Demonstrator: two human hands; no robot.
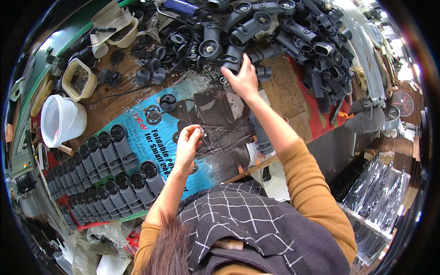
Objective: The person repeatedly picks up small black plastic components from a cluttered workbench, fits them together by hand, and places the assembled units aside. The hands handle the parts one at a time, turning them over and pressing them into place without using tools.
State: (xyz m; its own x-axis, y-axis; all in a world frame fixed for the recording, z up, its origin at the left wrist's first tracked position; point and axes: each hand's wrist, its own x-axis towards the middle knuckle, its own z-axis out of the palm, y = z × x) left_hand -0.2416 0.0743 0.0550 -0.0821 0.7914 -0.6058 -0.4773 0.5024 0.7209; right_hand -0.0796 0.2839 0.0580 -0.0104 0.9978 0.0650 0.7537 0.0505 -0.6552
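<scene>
Bench (106, 97): grey part (232, 54) between thumb and forefinger, right hand (244, 82).

On the table (285, 97), rows of housings (110, 152) lie left of the hands (187, 145), a bucket (64, 123) beyond those, and heaped fittings (301, 31) ahead to the right

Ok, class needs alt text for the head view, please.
A person's right hand is at a grey tubular part over a cluttered workbench; the left hand, fingers curled, is above a blue printed sheet. Rows of grey parts lie at left, a heap at upper right.
</scene>
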